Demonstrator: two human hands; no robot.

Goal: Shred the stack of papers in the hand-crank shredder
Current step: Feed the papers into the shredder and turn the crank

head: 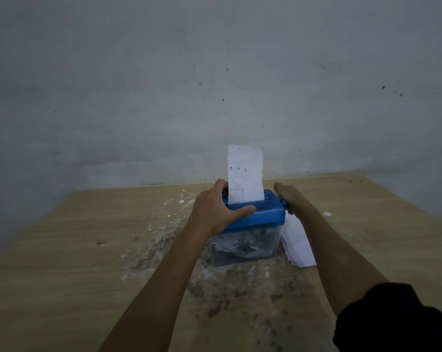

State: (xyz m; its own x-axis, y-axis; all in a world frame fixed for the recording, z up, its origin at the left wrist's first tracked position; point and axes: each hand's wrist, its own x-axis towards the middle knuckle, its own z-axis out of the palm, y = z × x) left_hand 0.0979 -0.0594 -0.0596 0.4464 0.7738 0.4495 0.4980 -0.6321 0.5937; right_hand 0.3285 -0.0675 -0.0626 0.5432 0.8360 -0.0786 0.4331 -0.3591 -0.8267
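Observation:
A small hand-crank shredder (265,212) with a blue top and a clear bin (242,247) full of shreds stands on the wooden table (75,250). A printed sheet of paper (245,174) stands upright in its slot. My left hand (218,208) grips the left end of the blue top, thumb along its front edge. My right hand (287,196) is curled round the blue crank at the shredder's right side; the handle itself is mostly hidden by the hand. A stack of white papers (297,242) lies on the table just right of the bin.
The table top is stained and speckled with white flecks and dark spots around the shredder. A grey wall (214,85) rises right behind the table's far edge. A dark sleeve (392,318) shows at the lower right.

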